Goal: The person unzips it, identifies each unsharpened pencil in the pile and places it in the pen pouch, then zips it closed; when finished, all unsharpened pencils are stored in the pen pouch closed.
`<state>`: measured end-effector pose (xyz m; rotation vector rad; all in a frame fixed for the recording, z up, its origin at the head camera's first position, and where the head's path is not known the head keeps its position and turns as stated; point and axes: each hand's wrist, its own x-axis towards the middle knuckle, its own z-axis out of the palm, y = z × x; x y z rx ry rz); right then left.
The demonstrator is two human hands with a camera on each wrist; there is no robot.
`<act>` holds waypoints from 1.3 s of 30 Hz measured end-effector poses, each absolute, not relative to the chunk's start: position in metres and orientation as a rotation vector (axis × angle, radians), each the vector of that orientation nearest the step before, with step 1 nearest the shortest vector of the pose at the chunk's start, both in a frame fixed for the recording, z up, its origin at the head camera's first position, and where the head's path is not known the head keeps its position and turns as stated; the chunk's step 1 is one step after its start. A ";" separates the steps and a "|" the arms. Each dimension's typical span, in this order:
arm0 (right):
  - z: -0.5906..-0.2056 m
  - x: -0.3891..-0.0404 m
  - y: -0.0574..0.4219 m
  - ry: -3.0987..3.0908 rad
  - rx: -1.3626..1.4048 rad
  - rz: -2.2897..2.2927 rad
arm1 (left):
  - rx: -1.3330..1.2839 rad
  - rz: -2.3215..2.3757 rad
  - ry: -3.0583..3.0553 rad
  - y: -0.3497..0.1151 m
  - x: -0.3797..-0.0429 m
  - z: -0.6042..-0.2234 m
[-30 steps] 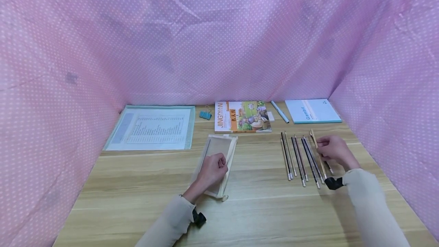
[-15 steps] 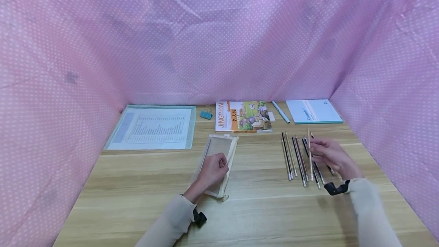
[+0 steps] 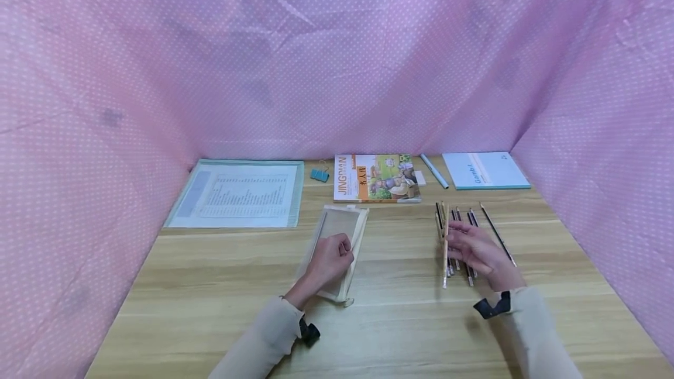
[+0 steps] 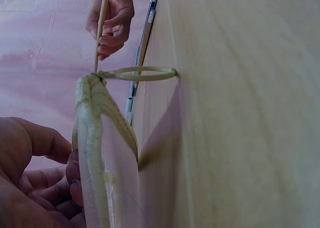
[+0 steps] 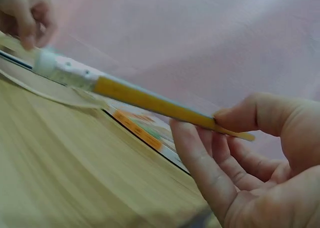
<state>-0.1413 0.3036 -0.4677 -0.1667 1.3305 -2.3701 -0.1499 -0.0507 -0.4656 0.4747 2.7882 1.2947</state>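
My left hand (image 3: 327, 259) pinches the edge of a mesh zip pencil case (image 3: 337, 224) lying on the table. In the left wrist view, its fingers curl against the case's cream zip edge (image 4: 90, 143), and a cord loop (image 4: 145, 77) sticks out at the end. My right hand (image 3: 483, 255) holds a yellow pencil (image 5: 155, 103) between thumb and fingers, raised above the table with its white eraser end toward me. Beneath and behind that hand lie several pencils, partly hidden by it; one dark pencil (image 3: 498, 234) lies to its right.
Along the back are a printed sheet in a green-edged folder (image 3: 237, 195), a teal binder clip (image 3: 319, 175), an illustrated book (image 3: 379, 180), a light blue pen (image 3: 434, 171) and a pale blue notebook (image 3: 487, 170). Pink dotted cloth (image 3: 337, 75) surrounds the wooden table.
My right hand has lifted the yellow pencil from the right side of the row and carried it left, over the other pencils. My left hand stays on the pencil case.
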 end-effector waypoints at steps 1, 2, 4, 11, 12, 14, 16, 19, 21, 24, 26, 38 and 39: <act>-0.469 -0.141 0.298 1.330 -0.169 -2.367 | 0.477 1.297 2.788 -0.051 -0.150 -0.466; -0.469 -0.140 0.291 1.332 -0.159 -2.362 | 0.474 1.298 2.783 -0.051 -0.150 -0.467; -0.471 -0.140 0.278 1.345 -0.110 -2.348 | 0.475 1.300 2.783 -0.051 -0.150 -0.468; -0.479 -0.138 0.227 1.522 0.070 -2.200 | 0.485 1.308 2.804 -0.051 -0.151 -0.472; -0.480 -0.138 0.220 1.536 0.071 -2.180 | 0.482 1.312 2.800 -0.051 -0.151 -0.472; -0.483 -0.140 0.207 1.540 0.074 -2.156 | 0.484 1.317 2.800 -0.051 -0.150 -0.472; -0.486 -0.141 0.195 1.552 0.074 -2.123 | 0.490 1.324 2.804 -0.051 -0.150 -0.472; -0.489 -0.144 0.177 1.582 0.078 -2.090 | 0.499 1.330 2.815 -0.051 -0.150 -0.471; -0.490 -0.147 0.167 1.606 0.078 -2.073 | 0.502 1.334 2.818 -0.051 -0.150 -0.471; -0.491 -0.152 0.153 1.632 0.067 -2.068 | 0.509 1.341 2.812 -0.051 -0.150 -0.472; -0.491 -0.155 0.145 1.645 0.059 -2.068 | 0.512 1.344 2.809 -0.051 -0.150 -0.471; -0.488 -0.167 0.106 1.787 0.322 -2.164 | 0.512 1.293 2.814 -0.052 -0.151 -0.467; -0.487 -0.168 0.104 1.808 0.345 -2.157 | 0.516 1.285 2.818 -0.052 -0.151 -0.467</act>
